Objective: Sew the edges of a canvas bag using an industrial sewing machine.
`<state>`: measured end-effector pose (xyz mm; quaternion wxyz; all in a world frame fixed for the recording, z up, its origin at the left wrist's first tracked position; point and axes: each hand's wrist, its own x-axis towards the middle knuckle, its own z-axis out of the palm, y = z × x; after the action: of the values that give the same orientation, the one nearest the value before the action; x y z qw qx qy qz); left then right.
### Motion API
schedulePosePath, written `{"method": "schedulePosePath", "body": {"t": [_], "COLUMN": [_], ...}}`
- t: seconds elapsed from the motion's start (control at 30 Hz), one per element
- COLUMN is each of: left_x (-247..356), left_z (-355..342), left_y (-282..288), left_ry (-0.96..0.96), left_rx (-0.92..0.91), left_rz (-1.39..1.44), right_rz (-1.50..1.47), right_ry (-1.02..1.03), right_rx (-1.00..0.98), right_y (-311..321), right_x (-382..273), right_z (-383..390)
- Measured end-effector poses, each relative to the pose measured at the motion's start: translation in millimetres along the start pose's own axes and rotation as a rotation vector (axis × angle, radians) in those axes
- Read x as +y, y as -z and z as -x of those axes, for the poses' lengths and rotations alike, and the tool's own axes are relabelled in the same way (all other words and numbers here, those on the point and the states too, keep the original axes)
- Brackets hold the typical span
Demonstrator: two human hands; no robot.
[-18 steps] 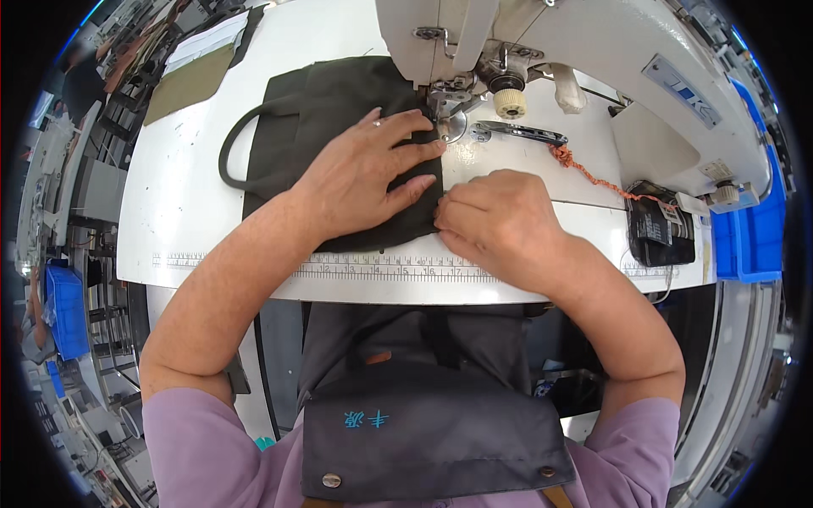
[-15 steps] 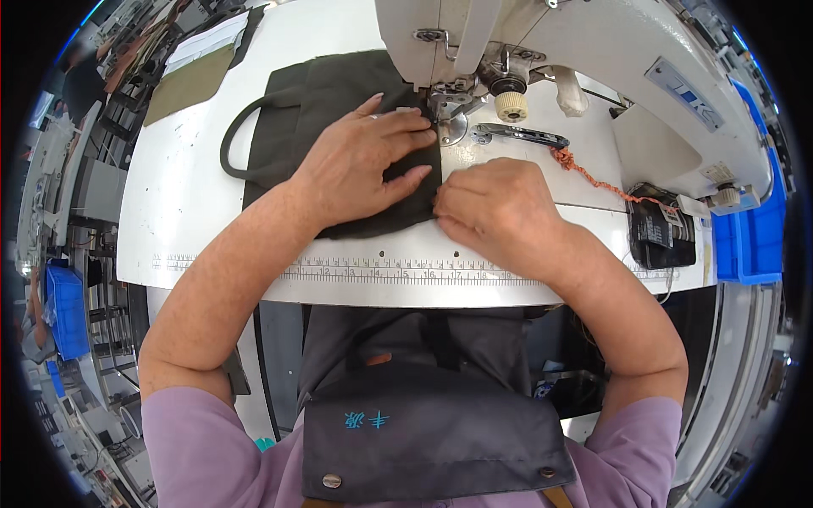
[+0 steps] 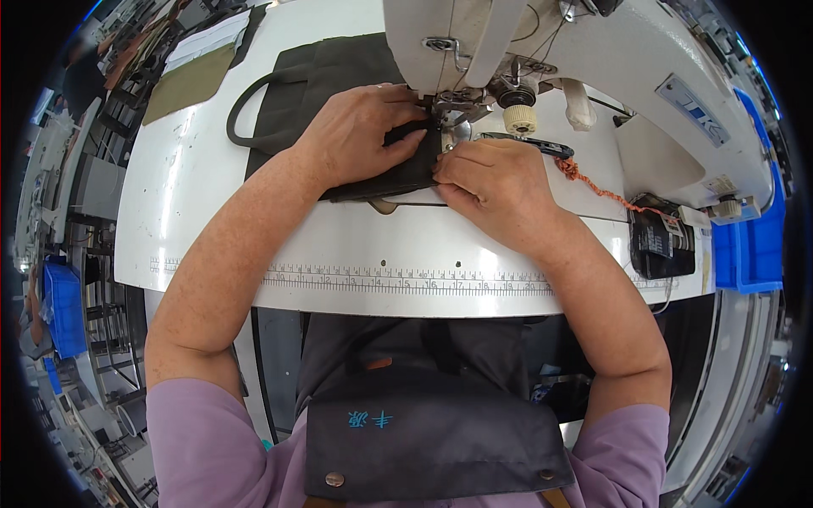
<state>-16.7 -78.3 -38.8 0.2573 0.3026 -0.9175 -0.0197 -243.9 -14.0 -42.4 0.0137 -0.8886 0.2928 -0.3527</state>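
Dark-green cloth bag (image 3: pixel 339 63), 1, left of sewing machine (image 3: pixel 622 51): left hand (image 3: pixel 360 131) fingers spread on top, likely keeping it flat; right hand (image 3: pixel 500 182) fingers pinching its edge, likely for alignment.

The fabric (image 3: pixel 312 90) is dark green, the sewing machine (image 3: pixel 614 68) white, the cord (image 3: pixel 570 169) orange.

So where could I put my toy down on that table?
The table is bare left of the dark cloth, below the olive cloth, and between the dark cloth and the ruler strip. It's crowded near the sewing machine, with the left hand and right hand close.
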Motion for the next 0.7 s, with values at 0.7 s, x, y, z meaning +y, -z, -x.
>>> {"method": "schedulePosePath", "body": {"t": [0.7], "left_x": [-1.9], "left_z": [-1.2], "left_y": [-4.0], "left_ry": [-0.001], "left_rx": [-0.015], "left_rz": [-0.056], "right_rz": [0.058], "right_ry": [-0.036], "right_rx": [-0.002], "right_y": [-1.9], "right_x": [-2.4], "right_z": [1.2]}}
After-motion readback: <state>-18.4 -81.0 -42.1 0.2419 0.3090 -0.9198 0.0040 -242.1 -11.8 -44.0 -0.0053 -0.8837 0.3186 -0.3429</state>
